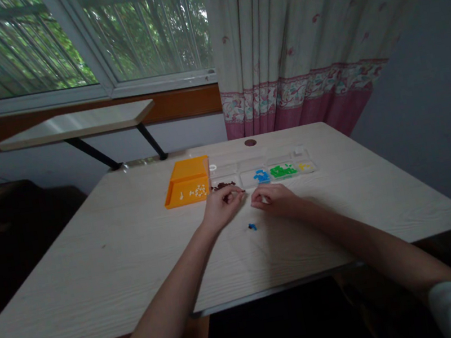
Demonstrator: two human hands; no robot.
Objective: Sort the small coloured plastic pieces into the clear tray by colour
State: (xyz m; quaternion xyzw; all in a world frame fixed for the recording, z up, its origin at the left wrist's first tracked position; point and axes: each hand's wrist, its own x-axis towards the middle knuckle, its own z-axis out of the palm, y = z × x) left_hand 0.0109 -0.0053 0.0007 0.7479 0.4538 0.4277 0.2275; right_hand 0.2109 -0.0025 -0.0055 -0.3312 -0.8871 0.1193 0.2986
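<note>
My left hand (pixel 223 206) is closed in a pinch, with a small dark brown piece (pixel 243 191) at its fingertips. Close by on the right, my right hand (pixel 276 199) has its fingers curled together; whatever they hold, if anything, is hidden. A little cluster of blue and dark pieces (pixel 252 226) lies on the table just below both hands. Beyond my fingers, clear plastic trays hold brown pieces (pixel 223 185), blue pieces (pixel 261 176), green pieces (pixel 283 170) and yellow pieces (pixel 304 166).
An orange case (pixel 188 168) lies unfolded at the left of the trays, with white pieces (pixel 199 191) in its near half. The pale wooden table (pixel 137 263) has a raised shelf (pixel 81 122) at its back left. A curtain (pixel 265 42) hangs behind.
</note>
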